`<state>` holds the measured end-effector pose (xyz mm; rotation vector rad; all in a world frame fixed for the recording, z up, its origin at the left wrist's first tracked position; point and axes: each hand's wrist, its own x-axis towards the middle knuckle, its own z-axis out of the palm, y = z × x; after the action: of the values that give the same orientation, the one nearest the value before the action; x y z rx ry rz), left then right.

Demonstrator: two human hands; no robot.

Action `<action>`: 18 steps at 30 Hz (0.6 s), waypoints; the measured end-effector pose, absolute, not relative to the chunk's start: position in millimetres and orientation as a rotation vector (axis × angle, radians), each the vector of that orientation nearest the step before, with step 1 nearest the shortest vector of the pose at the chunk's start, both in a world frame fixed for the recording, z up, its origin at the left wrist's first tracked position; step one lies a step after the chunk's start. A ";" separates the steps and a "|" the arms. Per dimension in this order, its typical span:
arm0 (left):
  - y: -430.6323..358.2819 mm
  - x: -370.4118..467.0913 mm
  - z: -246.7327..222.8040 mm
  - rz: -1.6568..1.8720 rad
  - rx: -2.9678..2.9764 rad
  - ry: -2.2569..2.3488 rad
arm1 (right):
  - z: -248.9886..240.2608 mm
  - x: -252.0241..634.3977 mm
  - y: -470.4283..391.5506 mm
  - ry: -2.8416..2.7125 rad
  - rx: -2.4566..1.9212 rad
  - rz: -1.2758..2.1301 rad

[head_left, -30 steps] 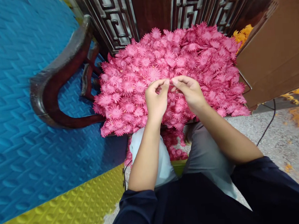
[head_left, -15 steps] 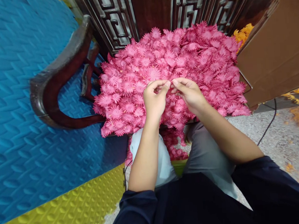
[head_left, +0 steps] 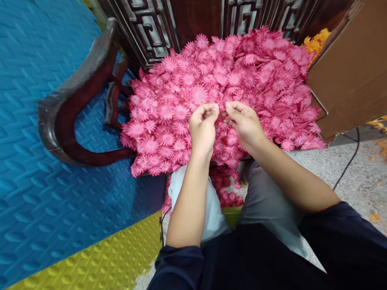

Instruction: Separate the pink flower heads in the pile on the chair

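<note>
A broad heap of pink artificial flower pieces [head_left: 189, 79] lies in front of me. Over its near middle, my left hand [head_left: 203, 124] is closed, with thumb and forefinger pinched together. Facing it a small gap away, my right hand [head_left: 245, 121] is also closed in a pinch. Pink petals fill the background between the fingertips, so whatever small thing either hand holds cannot be made out. More pink pieces [head_left: 228, 195] lie lower down between my knees.
At the left a dark wooden armrest [head_left: 77, 95] curves over blue textured matting [head_left: 13, 131], with yellow matting [head_left: 89, 262] nearer. A carved wooden panel [head_left: 200, 12] stands behind the heap. To the right are a cardboard box [head_left: 357, 71], orange pieces [head_left: 317, 43] and a black cable [head_left: 350, 160].
My fingertips have drawn slightly apart, the left hand shifting a little to the right at the wrist and the right hand a little rightward. Both pinches stay closed.
</note>
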<state>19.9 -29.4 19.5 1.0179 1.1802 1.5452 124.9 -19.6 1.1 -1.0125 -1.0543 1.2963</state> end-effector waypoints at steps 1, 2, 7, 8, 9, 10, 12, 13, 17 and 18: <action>-29.0 18.3 18.8 1.534 1.067 1.180 | 1.7 125.6 -19.4 -1.054 -1.016 1.268; -28.7 16.5 17.9 1.523 1.127 1.189 | 2.3 126.6 -18.9 -1.063 -1.013 1.239; -27.8 10.6 14.0 1.495 1.354 1.200 | 4.0 132.9 -15.6 -1.097 -1.007 1.185; -27.9 10.7 13.7 1.486 1.344 1.190 | 4.3 133.5 -15.5 -1.086 -1.018 1.193; -28.0 11.2 13.4 1.475 1.317 1.183 | 4.7 133.7 -15.5 -1.070 -1.028 1.203; -28.1 11.8 13.4 1.465 1.283 1.179 | 5.2 133.5 -15.7 -1.052 -1.034 1.212; -28.3 13.1 13.5 1.458 1.230 1.177 | 6.0 133.0 -16.1 -1.019 -1.035 1.227; -28.3 13.6 13.7 1.462 1.218 1.179 | 6.4 132.8 -16.1 -1.014 -1.035 1.230; -27.5 14.0 12.8 1.497 1.266 1.242 | 7.9 132.2 -16.5 -1.069 -1.055 1.236; -27.3 14.0 12.3 1.511 1.290 1.273 | 8.3 131.8 -17.0 -1.092 -1.063 1.230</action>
<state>14.0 -27.3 12.3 1.2900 1.2727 1.5113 131.8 -17.0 8.3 -1.0634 -1.0925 1.2300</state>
